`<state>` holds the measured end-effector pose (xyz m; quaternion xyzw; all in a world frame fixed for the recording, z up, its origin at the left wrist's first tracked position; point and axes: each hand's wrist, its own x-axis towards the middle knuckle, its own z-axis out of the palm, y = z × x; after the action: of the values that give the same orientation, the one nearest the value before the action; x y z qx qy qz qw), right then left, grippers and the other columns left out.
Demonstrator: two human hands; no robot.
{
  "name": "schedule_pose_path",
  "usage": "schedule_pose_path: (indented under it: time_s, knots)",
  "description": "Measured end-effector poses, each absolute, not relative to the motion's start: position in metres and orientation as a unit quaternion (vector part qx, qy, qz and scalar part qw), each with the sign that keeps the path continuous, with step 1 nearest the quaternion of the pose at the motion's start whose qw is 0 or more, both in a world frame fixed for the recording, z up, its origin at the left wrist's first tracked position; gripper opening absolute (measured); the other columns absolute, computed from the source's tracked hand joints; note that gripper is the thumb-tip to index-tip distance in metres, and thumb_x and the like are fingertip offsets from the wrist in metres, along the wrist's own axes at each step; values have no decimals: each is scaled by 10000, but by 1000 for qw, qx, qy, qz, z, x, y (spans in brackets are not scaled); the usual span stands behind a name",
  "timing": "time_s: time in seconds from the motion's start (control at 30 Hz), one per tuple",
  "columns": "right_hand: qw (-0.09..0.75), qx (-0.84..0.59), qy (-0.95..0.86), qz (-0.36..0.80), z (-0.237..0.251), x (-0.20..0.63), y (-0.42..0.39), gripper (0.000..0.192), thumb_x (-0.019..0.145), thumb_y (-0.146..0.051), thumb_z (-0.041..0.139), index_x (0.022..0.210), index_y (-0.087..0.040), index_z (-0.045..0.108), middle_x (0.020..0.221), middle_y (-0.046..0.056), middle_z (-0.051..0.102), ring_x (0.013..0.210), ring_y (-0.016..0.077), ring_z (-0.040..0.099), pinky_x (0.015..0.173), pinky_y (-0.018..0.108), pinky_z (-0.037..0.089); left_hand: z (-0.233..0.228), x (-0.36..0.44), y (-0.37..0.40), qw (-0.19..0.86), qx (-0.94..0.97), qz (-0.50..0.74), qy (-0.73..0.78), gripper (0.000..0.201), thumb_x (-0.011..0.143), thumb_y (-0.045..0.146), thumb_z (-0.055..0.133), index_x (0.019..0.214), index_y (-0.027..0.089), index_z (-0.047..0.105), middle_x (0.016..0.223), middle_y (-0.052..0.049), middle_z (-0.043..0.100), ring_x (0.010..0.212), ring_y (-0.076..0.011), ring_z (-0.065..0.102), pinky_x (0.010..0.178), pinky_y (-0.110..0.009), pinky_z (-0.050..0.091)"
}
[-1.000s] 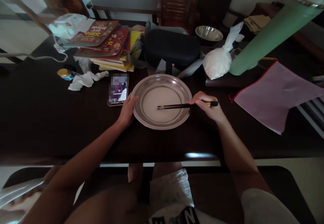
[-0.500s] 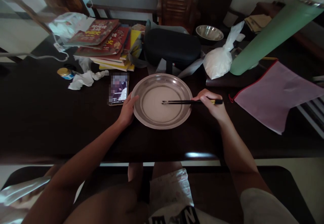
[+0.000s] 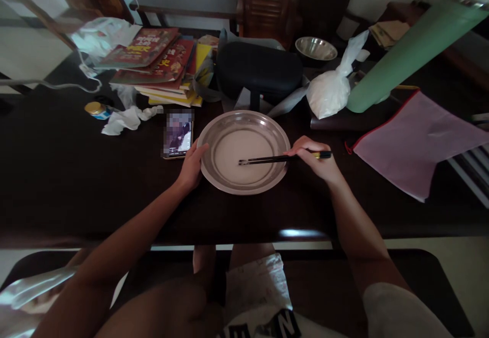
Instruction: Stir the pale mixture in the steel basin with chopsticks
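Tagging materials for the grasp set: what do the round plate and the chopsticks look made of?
Round silver plate: looks like stainless steel, a brushed grey sheen with a bright rim; a pale, cloudy film covers its flat middle. Slim black chopsticks in the right hand: dark glossy finish with a yellow band near the end, perhaps lacquered wood or plastic; cannot tell.

Round dish (image 3: 214, 172): thin metal, dull silver sheen on the rim, matt pale film over its flat base; chopsticks (image 3: 267, 159): smooth black lacquer-like finish, glossy, with a yellow band near the top; table (image 3: 76, 185): dark wood, polished, faint reflections along the near edge. Small bowl (image 3: 316, 48): bright shiny metal; tied bag (image 3: 329, 92): thin translucent plastic, crinkled; pouch (image 3: 412, 142): pink matt mesh-like cloth with red edging; books (image 3: 153, 58): glossy printed paper covers; case (image 3: 260, 71): black matt fabric; crumpled tissue (image 3: 122, 120): soft white paper.
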<state>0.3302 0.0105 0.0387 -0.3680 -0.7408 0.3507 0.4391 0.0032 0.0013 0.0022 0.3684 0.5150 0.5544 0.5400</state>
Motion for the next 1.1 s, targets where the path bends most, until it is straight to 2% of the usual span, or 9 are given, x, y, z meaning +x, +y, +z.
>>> schedule_pose_path:
  time_s: [0.1, 0.27, 0.43, 0.6, 0.77, 0.93, 1.1]
  knots:
    - [441, -371, -745, 337, 39, 329, 11, 200, 907, -431, 675, 825, -295, 796, 871, 27, 788, 868, 197, 696, 834, 383, 535, 1, 3, 2, 537, 367, 556, 517, 299, 763, 345, 676, 1017, 188, 663, 913, -50, 744, 867, -232, 718, 690, -293, 574]
    - [471, -388, -702, 366, 39, 331, 10, 315, 946, -454, 608, 760, -276, 789, 786, 31, 751, 777, 184, 699, 751, 364, 535, 1, 3, 2, 536, 363, 555, 523, 307, 750, 355, 684, 1006, 188, 662, 911, -51, 738, 877, -229, 712, 706, -290, 566]
    - [433, -371, -745, 346, 38, 330, 10, 216, 911, -449, 664, 812, -307, 794, 865, 24, 795, 861, 198, 692, 831, 390, 533, 1, 4, 1, 532, 363, 560, 521, 286, 754, 336, 672, 1002, 194, 669, 915, -48, 735, 889, -237, 710, 757, -319, 579]
    - [465, -392, -706, 363, 39, 332, 10, 336, 939, -481, 608, 747, -271, 787, 767, 34, 743, 764, 187, 700, 742, 369, 541, 1, 4, 2, 529, 370, 559, 521, 290, 765, 344, 669, 1008, 186, 672, 909, -56, 735, 890, -238, 711, 730, -306, 573]
    - [432, -367, -747, 348, 40, 330, 10, 231, 907, -459, 666, 804, -299, 797, 843, 31, 791, 843, 200, 690, 813, 388, 540, 2, 4, 1, 532, 366, 564, 515, 284, 756, 335, 673, 997, 184, 684, 940, -56, 753, 918, -247, 716, 767, -324, 592]
    - [462, -396, -706, 362, 41, 331, 9, 338, 930, -495, 616, 739, -275, 786, 765, 41, 741, 780, 193, 694, 752, 374, 548, 3, 5, 1, 536, 363, 556, 522, 300, 753, 345, 673, 1004, 181, 680, 922, -62, 753, 914, -256, 721, 750, -330, 596]
    - [424, -371, -748, 350, 40, 329, 10, 245, 909, -480, 655, 815, -302, 795, 859, 31, 792, 869, 208, 694, 842, 410, 545, 3, 5, 1, 536, 364, 559, 517, 308, 755, 344, 677, 1017, 183, 671, 958, -60, 754, 943, -254, 721, 787, -334, 599]
